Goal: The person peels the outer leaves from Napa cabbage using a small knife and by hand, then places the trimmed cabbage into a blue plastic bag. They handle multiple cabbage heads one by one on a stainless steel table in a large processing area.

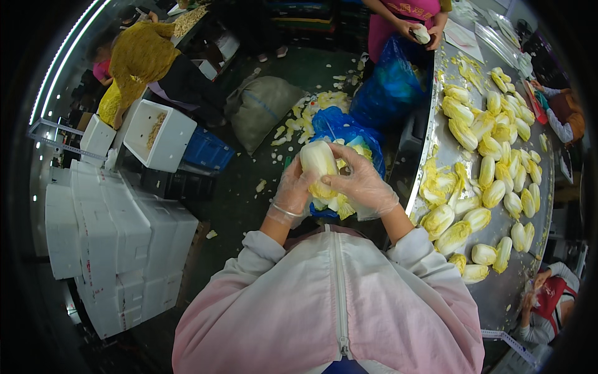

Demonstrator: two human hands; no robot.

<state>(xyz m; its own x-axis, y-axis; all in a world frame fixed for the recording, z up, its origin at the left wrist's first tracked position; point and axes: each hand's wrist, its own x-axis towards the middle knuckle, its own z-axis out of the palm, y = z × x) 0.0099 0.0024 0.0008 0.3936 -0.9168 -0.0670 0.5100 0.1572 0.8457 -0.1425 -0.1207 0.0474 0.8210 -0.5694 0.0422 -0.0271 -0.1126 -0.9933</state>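
Note:
A napa cabbage [318, 163] is held up in front of my chest, its pale base end away from me and its yellow leafy end towards me. My left hand [294, 189], in a clear plastic glove, grips its left side. From the right, my right hand [364, 180], gloved the same way, holds it with the thumb on the lower leaves. Beneath the hands an open blue plastic bag [327, 120] contains loose cabbage leaves. To my right, many trimmed cabbages [494, 194] lie on a metal table [502, 299], with loose yellow leaves [437, 182] near its edge.
Leaf scraps [292, 126] litter the dark floor beside a full woven sack [264, 110]. White foam boxes [126, 233] are stacked at left, near a blue crate [207, 148]. A co-worker [402, 23] stands by another blue bag [390, 89]; others work around the table and at upper left.

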